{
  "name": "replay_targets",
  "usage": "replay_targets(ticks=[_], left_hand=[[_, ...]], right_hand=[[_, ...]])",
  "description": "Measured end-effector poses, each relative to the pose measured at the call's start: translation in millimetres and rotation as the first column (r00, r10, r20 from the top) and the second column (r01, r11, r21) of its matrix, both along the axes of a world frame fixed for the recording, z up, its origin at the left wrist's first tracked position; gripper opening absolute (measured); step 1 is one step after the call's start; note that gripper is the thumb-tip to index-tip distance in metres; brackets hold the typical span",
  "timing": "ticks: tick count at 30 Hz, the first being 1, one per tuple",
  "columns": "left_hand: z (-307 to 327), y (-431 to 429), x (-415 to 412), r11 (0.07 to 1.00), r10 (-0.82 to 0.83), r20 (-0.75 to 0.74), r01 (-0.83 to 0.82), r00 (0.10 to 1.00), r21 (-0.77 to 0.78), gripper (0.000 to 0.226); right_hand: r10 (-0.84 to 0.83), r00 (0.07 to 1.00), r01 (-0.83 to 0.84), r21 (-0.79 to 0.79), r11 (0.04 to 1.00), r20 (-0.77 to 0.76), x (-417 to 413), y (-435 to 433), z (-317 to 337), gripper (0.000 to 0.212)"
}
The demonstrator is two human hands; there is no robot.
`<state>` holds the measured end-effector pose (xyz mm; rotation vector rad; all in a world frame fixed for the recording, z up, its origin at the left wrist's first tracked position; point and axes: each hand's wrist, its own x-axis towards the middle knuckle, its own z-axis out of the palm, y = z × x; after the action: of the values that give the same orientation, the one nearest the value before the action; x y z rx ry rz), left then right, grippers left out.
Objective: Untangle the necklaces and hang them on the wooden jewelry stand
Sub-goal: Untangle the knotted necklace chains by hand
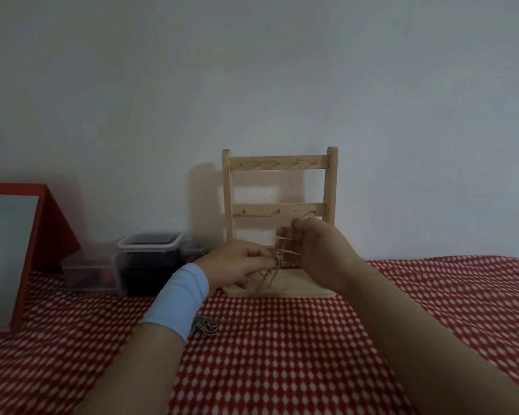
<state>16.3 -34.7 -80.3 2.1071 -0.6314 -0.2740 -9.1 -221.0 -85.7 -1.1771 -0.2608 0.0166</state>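
Observation:
A wooden jewelry stand [279, 166] with two hook rails stands against the wall on a red-and-white cloth; no necklace hangs on its hooks. In front of its lower rail, my left hand [237, 265] and my right hand [318, 250] both pinch a thin silvery necklace chain [277, 259], which runs tangled between them and dangles over the stand's base. A second bunch of tangled necklaces [206, 326] lies on the cloth beside my left wrist, partly hidden by a light-blue wristband.
Left of the stand sit a clear plastic box with dark contents [150, 259], a lower clear box [92, 275] and a small dark jar [192, 251]. A red-framed mirror [15, 253] leans at the far left. The checked cloth [282, 354] covers the surface.

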Motion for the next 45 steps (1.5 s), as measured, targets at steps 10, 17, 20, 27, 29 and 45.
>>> replay_targets(ticks=[10,17,20,27,29,45], left_hand=[[3.0,-1.9,9.9,0.997,0.063,0.160,-0.055,0.985,-0.053,0.019],[1.6,4.9,4.0,0.987,0.058,0.112,-0.040,0.992,-0.158,0.031],[4.6,9.5,3.3,0.989,0.033,0.095,-0.019,0.995,-0.148,0.031],[12.5,9.1,0.2,0.997,0.012,0.146,-0.001,0.989,-0.073,0.021],[13.2,9.2,-0.9,0.997,-0.002,0.148,0.012,0.989,-0.071,0.021],[-0.8,7.3,4.8,0.975,0.115,0.221,-0.067,0.969,-0.212,0.014]], right_hand=[[-0.095,0.992,0.092,-0.035,0.995,-0.083,2.8,-4.0,1.4,0.021],[-0.209,0.978,0.194,-0.419,0.887,0.012,0.0,3.1,-4.4,0.024],[-0.173,0.983,0.183,-0.501,0.846,0.067,-7.4,6.9,-1.0,0.020],[-0.056,0.995,0.097,-0.627,0.773,0.085,-19.0,9.2,3.3,0.032],[-0.071,0.992,0.118,-0.621,0.775,0.100,-15.4,6.3,1.2,0.025],[-0.095,0.995,0.091,-0.470,0.878,0.014,0.0,-2.9,-8.8,0.027]])
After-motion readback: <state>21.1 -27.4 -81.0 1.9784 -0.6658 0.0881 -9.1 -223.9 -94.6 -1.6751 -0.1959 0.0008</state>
